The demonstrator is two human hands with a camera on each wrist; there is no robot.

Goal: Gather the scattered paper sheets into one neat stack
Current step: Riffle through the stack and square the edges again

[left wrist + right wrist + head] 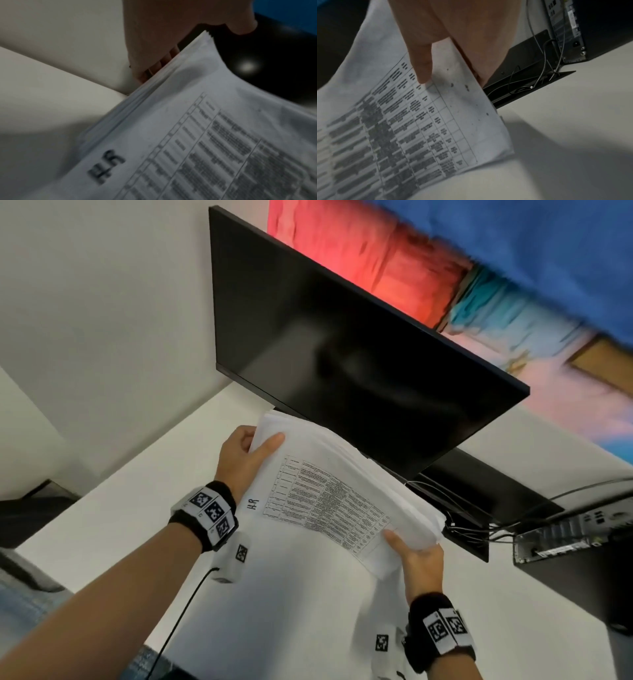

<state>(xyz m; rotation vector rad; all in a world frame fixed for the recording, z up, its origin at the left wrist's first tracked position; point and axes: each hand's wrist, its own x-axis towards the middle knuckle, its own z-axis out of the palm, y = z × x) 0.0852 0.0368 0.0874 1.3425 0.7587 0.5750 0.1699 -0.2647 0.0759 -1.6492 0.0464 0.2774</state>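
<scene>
A thick stack of white paper sheets is held above the white desk, its top sheet printed with a table and marked "HR". My left hand grips the stack's far left edge, thumb on top and fingers underneath. My right hand grips the near right edge the same way. In the left wrist view the stack fills the lower right, with fingers tucked under its edge. In the right wrist view the thumb presses on the top sheet.
A dark monitor stands just behind the stack. Its black base, loose cables and a small computer box sit to the right. A black cable runs over the desk at the near left.
</scene>
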